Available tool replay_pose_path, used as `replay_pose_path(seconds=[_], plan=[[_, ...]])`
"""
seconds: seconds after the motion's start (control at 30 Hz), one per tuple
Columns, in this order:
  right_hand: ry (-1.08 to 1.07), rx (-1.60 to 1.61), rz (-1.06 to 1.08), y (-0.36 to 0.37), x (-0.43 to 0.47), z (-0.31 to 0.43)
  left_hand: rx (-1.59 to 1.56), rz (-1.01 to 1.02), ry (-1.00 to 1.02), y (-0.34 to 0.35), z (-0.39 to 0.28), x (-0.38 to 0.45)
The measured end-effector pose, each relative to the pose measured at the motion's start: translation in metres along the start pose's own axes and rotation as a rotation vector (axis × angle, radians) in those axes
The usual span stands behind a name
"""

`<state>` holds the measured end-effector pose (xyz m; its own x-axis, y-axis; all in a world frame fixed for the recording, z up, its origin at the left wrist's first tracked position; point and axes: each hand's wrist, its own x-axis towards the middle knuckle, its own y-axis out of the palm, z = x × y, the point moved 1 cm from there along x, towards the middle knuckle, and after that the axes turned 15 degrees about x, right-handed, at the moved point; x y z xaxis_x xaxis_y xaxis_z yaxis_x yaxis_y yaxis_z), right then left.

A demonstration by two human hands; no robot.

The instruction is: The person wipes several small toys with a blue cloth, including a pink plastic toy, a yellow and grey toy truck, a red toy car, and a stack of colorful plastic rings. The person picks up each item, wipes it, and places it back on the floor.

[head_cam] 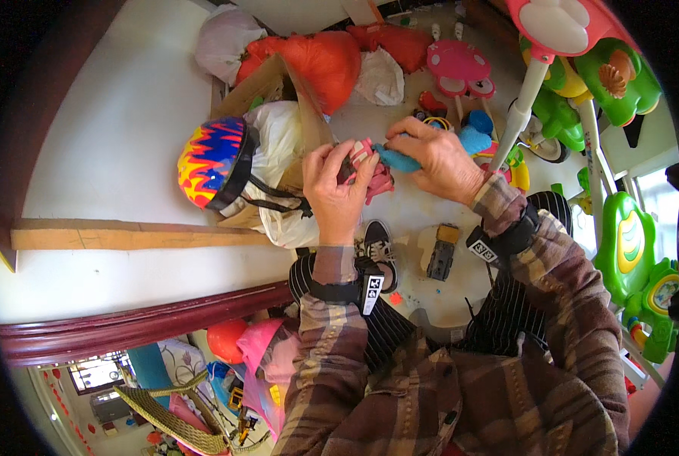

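Note:
My left hand (335, 194) grips a small pink toy (380, 183) with pale and dark parts; its exact kind is hard to make out behind the fingers. In my right hand (443, 165) is a blue cloth (401, 161), pinched between thumb and fingers. One end of the cloth touches the toy near my left thumb. Both hands are raised above the floor, in front of my knees. To the left of them, a children's helmet (213, 162) with a flame pattern rests against a white plastic bag (276, 131) in an open cardboard box (311, 100).
Red plastic bags (325, 65) lie beyond the box. A toy truck (443, 251) stands on the floor near my shoe (379, 245). A pink ladybird-shaped toy (459, 65) and several small toys lie ahead. Green plastic play equipment (624, 245) with white poles rises at the right.

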<state>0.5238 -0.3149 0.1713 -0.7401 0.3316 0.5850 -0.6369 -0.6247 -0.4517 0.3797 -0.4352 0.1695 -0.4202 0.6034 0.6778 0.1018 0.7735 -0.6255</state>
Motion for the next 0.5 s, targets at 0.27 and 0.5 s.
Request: replay_pose_path(seconds=[0.27, 0.5], plan=[[0.813, 1.088, -0.823, -0.057, -0.003, -0.061, -0.354, 0.078, -0.328, -0.073, 0.013, 0.002], [0.737, 1.416, -0.493, -0.067, -0.013, -0.082, 0.004, -0.018, -0.476, -0.21, 0.044, -0.075]])
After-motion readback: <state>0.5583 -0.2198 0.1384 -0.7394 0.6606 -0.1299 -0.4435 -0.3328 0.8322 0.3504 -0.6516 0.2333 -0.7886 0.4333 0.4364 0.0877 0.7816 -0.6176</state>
